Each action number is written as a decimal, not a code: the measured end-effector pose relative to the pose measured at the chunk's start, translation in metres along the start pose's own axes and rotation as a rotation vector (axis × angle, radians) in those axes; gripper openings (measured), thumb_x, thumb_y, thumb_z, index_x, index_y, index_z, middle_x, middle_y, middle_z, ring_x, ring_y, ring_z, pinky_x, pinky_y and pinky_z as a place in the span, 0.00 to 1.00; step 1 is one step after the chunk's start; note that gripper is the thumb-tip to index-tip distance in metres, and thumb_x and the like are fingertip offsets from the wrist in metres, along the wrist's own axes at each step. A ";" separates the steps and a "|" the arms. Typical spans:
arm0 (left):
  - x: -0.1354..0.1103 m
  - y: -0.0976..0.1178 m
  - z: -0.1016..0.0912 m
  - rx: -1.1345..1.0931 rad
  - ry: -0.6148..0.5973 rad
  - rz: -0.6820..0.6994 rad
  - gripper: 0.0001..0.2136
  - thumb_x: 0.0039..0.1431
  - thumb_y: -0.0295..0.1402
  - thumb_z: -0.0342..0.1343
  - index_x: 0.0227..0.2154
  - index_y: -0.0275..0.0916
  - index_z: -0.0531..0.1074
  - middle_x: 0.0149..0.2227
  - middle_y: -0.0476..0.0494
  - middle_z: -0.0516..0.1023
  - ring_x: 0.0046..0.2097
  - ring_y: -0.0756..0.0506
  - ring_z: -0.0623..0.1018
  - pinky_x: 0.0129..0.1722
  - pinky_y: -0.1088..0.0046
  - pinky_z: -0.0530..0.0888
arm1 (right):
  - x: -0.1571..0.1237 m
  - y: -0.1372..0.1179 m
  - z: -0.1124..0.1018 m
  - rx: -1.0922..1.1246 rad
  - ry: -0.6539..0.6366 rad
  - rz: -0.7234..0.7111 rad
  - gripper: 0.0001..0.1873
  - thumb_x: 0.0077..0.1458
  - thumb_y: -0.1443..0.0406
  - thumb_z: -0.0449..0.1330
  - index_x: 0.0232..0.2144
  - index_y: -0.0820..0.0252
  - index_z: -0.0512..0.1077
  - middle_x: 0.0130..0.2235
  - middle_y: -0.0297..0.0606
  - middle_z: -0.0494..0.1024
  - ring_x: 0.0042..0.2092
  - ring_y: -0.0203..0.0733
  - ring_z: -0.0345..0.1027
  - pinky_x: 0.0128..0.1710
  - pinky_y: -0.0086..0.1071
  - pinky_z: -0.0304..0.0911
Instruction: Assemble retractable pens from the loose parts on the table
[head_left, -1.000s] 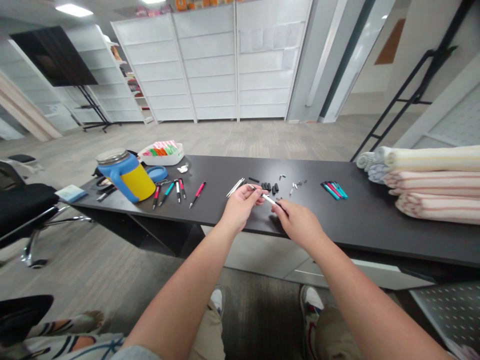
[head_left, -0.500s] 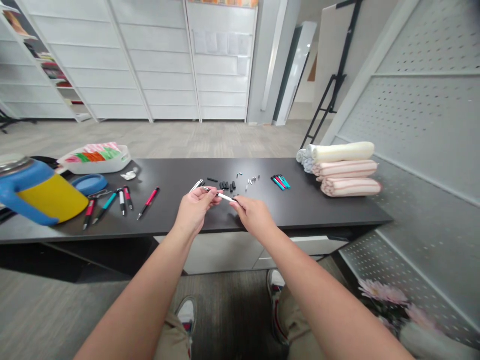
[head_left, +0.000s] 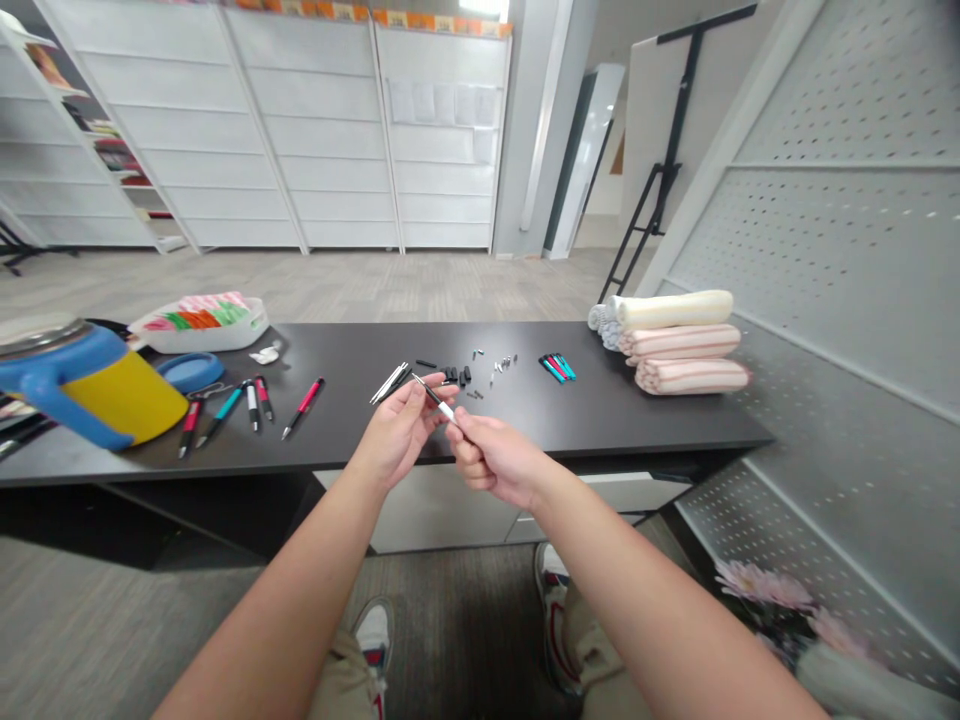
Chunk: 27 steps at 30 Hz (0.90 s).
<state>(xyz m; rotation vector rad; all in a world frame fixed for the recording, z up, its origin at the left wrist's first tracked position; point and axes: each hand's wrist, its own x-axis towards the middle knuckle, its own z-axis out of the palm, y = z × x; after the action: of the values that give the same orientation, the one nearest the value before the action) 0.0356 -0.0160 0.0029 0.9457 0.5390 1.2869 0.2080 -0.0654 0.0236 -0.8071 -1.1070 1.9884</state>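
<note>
A pen (head_left: 444,408) with a white barrel, a dark grip section and a pointed metal tip is held over the table's front edge, tip up and to the left. My right hand (head_left: 491,450) is closed round its white end. At the tip end, my left hand (head_left: 397,425) has its thumb and fingers about the pen, the fingertips partly stretched behind it. Just beyond my left hand lie thin white and black refills (head_left: 391,382). Short black grips (head_left: 461,375) sit behind the fingers, with small metal tips (head_left: 504,363) scattered to their right.
Turquoise, red and black pen barrels (head_left: 557,367) lie to the right, near rolled towels (head_left: 679,343). On the left are several pens (head_left: 303,408), a blue and yellow jug (head_left: 97,385), a blue lid (head_left: 190,371) and a white basket (head_left: 251,325). The dark table (head_left: 637,430) ends close to me.
The pen has swung from nearly level to a steeper slant, its dark section and tip showing now. My right hand has turned and lowered slightly; my left fingers have loosened.
</note>
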 end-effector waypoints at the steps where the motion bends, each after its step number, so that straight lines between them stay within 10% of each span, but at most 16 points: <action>1: -0.001 0.000 0.001 -0.025 0.008 -0.003 0.20 0.58 0.44 0.72 0.48 0.37 0.81 0.45 0.38 0.86 0.44 0.46 0.83 0.47 0.69 0.78 | 0.000 0.000 0.002 0.063 -0.038 0.025 0.25 0.64 0.42 0.61 0.34 0.53 0.60 0.20 0.16 0.46 0.22 0.30 0.28 0.19 0.25 0.33; 7: -0.003 0.002 0.003 -0.043 0.061 0.023 0.16 0.52 0.40 0.76 0.38 0.38 0.80 0.36 0.44 0.85 0.39 0.48 0.82 0.44 0.71 0.77 | 0.005 0.005 0.007 0.067 -0.057 0.010 0.25 0.65 0.41 0.60 0.34 0.53 0.60 0.20 0.16 0.48 0.22 0.30 0.28 0.19 0.26 0.34; 17: -0.018 0.008 0.002 0.030 0.135 0.027 0.18 0.54 0.43 0.74 0.38 0.36 0.78 0.33 0.44 0.82 0.30 0.49 0.78 0.24 0.75 0.71 | 0.016 0.025 0.013 -0.857 0.345 -0.338 0.28 0.73 0.44 0.46 0.35 0.57 0.72 0.27 0.31 0.68 0.28 0.36 0.61 0.30 0.30 0.53; 27: -0.014 0.007 -0.018 0.020 0.165 0.061 0.18 0.53 0.41 0.76 0.39 0.34 0.80 0.40 0.38 0.86 0.38 0.47 0.83 0.44 0.68 0.79 | 0.027 0.018 0.016 -0.915 0.435 -0.392 0.18 0.71 0.53 0.53 0.36 0.57 0.74 0.30 0.31 0.75 0.30 0.36 0.63 0.33 0.30 0.55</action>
<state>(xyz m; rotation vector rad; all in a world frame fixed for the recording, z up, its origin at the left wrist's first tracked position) 0.0144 -0.0248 -0.0035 0.8823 0.6562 1.4248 0.1752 -0.0572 0.0104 -1.2684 -1.7367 0.8638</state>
